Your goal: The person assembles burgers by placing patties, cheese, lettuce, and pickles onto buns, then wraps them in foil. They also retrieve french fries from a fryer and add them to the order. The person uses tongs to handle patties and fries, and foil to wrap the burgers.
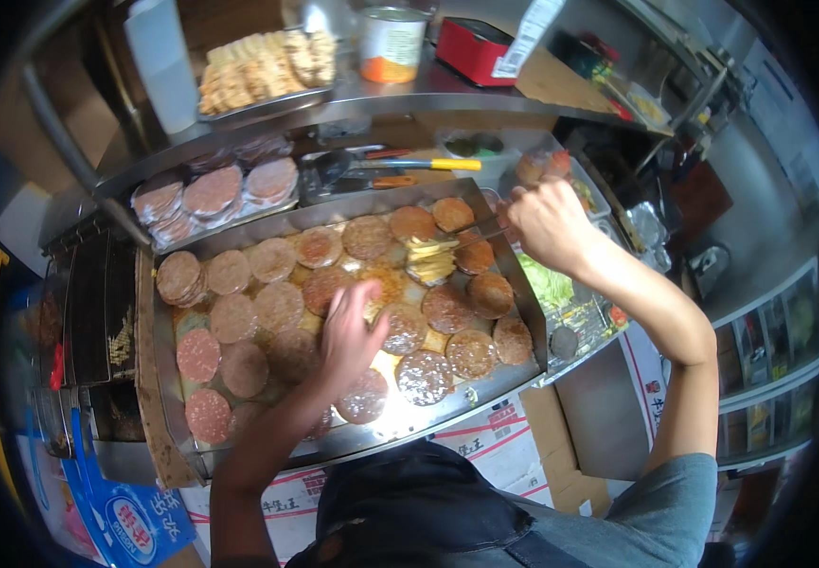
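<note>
My left hand [356, 330] hovers over the middle of the flat griddle [484, 394], palm down, thumb and fingers apart, nothing visible in it. Round meat patties [400, 329] cover much of the hot plate, some browned and glossy, others pinkish at the left. Beyond the griddle's right rim, my right hand [548, 224] grips a thin metal utensil [482, 236] whose far end points at a small pile of yellow strips [431, 261]. That pile lies among browned patties. Whether the utensil's tip touches it is unclear.
A tray of stacked patties [214, 190] adjoins the back left rim. Behind the griddle lies a yellow-handled tool [452, 164]. Shredded lettuce [546, 279] is at the right. The shelf above holds a tray of pale food pieces [267, 67], a can [392, 44] and a squeeze bottle [161, 67].
</note>
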A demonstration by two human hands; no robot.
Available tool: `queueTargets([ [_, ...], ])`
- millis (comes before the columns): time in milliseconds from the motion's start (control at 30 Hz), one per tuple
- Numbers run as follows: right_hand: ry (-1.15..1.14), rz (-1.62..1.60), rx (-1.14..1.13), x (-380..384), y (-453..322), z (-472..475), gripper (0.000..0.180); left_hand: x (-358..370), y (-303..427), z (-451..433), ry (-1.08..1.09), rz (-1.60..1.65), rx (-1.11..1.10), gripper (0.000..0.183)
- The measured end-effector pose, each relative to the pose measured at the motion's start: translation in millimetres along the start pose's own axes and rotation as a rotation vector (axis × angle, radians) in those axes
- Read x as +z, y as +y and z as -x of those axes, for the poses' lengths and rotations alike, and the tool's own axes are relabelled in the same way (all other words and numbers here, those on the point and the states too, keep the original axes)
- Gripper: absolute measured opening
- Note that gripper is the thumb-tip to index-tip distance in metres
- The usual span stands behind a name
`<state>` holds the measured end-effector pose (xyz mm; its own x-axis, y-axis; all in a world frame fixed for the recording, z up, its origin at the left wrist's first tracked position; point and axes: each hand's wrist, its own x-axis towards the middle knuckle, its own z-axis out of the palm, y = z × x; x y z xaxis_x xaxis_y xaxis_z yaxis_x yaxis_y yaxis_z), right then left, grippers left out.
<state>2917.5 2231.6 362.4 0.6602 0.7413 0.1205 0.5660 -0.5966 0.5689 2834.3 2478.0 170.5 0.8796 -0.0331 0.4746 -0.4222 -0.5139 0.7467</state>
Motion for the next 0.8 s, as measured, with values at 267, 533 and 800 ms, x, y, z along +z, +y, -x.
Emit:
queueTargets([
  [267,0.220,-0.106,0.016,75,35,31,0.009,116,-36,-97,-0.155,-0.190,0.088,0.052],
  [533,0.244,-0.158,-0.003,108,44,36,0.009,138,-45,-96,-0.136,-0.201,0.028,0.039],
  [800,0.154,-0.206,0.139,98,70,73,0.011,133,-60,-102,-0.241,-0.372,0.130,0.031],
])
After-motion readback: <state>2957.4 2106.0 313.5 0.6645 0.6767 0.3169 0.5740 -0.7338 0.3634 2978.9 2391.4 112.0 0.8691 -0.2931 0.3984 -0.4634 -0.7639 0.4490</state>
